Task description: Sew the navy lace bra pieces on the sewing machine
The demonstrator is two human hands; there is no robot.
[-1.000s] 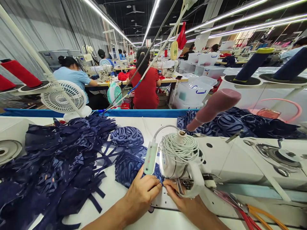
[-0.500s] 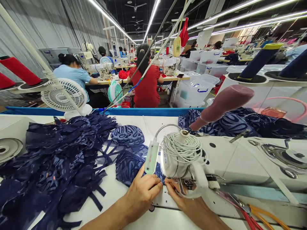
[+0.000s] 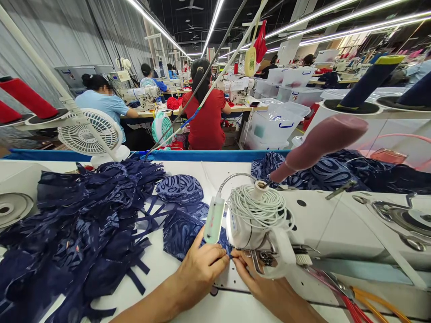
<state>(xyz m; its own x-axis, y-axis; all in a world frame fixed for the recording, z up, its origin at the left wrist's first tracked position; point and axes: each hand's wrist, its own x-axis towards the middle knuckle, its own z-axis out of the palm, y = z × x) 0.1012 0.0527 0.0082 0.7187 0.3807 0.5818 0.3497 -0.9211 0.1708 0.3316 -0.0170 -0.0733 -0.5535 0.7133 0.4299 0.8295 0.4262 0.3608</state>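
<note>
My left hand point(image 3: 202, 268) is closed, with its thumb and fingertips on the near edge of a navy patterned bra cup piece point(image 3: 180, 235) lying on the white table. From the other side, my right hand point(image 3: 257, 280) pinches the same fabric's edge, close to my left fingertips. The white sewing machine head point(image 3: 247, 229) stands over my right hand and hides part of its fingers. A small lamp point(image 3: 214, 220) on a bendy neck hangs just above my left hand and covers some of the fabric. Another patterned cup point(image 3: 180, 188) lies behind.
A heap of navy straps and fabric point(image 3: 87, 224) covers the left. Scissors with orange handles point(image 3: 363, 296) lie right of the machine. A pink-handled tool point(image 3: 319, 146) sticks up from its coiled cord point(image 3: 257, 206). A white fan point(image 3: 90, 132) and co-workers are farther back.
The view has shifted very slightly. Both hands keep nearly the same place and hold on the fabric.
</note>
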